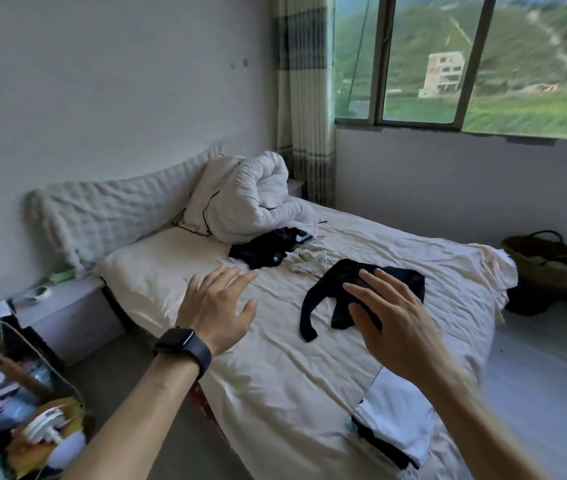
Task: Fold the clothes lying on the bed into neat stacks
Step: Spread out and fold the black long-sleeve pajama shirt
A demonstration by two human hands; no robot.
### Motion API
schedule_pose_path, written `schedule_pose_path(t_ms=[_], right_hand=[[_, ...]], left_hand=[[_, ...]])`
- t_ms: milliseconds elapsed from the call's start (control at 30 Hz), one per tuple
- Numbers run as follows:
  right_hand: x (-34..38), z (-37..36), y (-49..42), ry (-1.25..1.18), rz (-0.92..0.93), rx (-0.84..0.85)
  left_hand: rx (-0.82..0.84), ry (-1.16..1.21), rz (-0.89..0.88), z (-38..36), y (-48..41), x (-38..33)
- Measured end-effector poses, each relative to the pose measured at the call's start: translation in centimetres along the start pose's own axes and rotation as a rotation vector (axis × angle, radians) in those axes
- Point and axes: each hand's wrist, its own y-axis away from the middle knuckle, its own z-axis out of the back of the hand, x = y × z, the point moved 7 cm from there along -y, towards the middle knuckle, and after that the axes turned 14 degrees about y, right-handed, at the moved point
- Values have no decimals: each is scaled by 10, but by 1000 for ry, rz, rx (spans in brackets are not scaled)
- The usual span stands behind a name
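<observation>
both forearms reach forward from the bottom edge over the bed point(275, 382), palms down, backs of the hands to the camera. left hand point(218, 306) sits over bare cream sheet, fingers straight and spread, thumb out to the right, holding nothing; dark smartwatch point(185, 344) on that wrist. right hand point(393, 327) also spread flat, fingers fanned, covering part of the black top point(403, 277); cannot tell if it touches the cloth or hovers above it. black top lies opened out mid-bed, one sleeve trailing toward the near edge. beyond it a crumpled light garment point(306, 261) and a dark clothes heap point(264, 249), just beside each other, near the bunched white duvet point(247, 199) at the headboard. folded white and black pile point(396, 420) at the near bed edge, under the right forearm. woven basket point(549, 258) on the floor, right of the bed.
</observation>
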Motion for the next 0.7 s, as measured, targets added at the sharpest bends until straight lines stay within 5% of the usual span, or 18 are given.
schedule_pose_path(t_ms=[700], right_hand=[[-6,-174,-100,134,-336,128]], left_hand=[[375,-45,-142,-129,-196,159]])
